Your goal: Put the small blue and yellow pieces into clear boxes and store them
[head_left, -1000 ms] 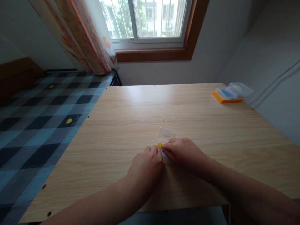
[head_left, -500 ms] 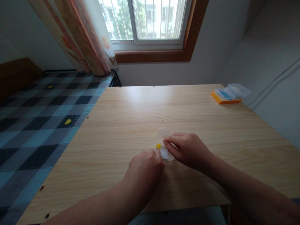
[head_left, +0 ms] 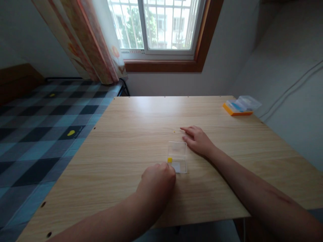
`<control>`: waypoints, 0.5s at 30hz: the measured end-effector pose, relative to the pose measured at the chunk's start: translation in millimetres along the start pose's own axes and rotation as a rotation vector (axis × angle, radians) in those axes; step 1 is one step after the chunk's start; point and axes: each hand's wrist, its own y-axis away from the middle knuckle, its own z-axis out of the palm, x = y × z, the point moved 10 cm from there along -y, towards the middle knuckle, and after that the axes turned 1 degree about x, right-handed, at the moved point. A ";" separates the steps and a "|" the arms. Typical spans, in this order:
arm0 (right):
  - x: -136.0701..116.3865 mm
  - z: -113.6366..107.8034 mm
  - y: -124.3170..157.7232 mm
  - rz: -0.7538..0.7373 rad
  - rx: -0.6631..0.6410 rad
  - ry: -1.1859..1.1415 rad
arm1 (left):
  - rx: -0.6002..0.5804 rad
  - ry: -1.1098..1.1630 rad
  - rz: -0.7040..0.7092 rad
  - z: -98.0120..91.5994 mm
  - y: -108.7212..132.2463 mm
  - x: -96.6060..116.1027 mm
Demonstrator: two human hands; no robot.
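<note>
A small clear plastic box (head_left: 177,150) lies on the table with its lid folded back. White paper or a similar pale piece (head_left: 176,167) lies in its near half, and a small yellow piece (head_left: 170,160) is at the left side. My left hand (head_left: 158,179) is closed at the box's near left corner; its fingertips are mostly hidden. Beyond the box, my right hand (head_left: 199,140) rests low over the table, thumb and index finger apart, nothing between them. A tiny yellow bit (head_left: 174,132) lies just left of its fingertips.
On the far right corner of the wooden table (head_left: 113,158) stands an orange-based box (head_left: 238,109) with its clear lid raised. A bed with a checked cover (head_left: 50,134) adjoins the left side. Window, curtain (head_left: 93,43) and wall are behind.
My right hand has left the box and moved away from me, towards the tiny yellow bit, its fingers spreading. My left hand stays at the box. The view has tilted slightly.
</note>
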 end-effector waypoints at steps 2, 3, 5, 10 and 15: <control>9.8 17.2 -3.6 -0.024 -0.063 0.039 | -0.032 0.012 -0.007 1.7 -1.6 0.1; 12.9 22.7 -4.9 -0.034 -0.078 0.053 | -0.043 0.018 -0.011 2.3 -2.1 0.1; 17.0 27.8 -7.4 -0.042 -0.081 0.059 | -0.047 0.029 -0.012 2.1 -2.4 0.7; 17.5 31.6 -20.7 -0.059 -0.067 0.003 | -0.019 0.043 0.015 2.1 -1.8 2.0; 20.0 39.5 -41.9 -0.027 -0.031 -0.042 | 0.022 0.046 0.069 3.4 -8.2 -1.0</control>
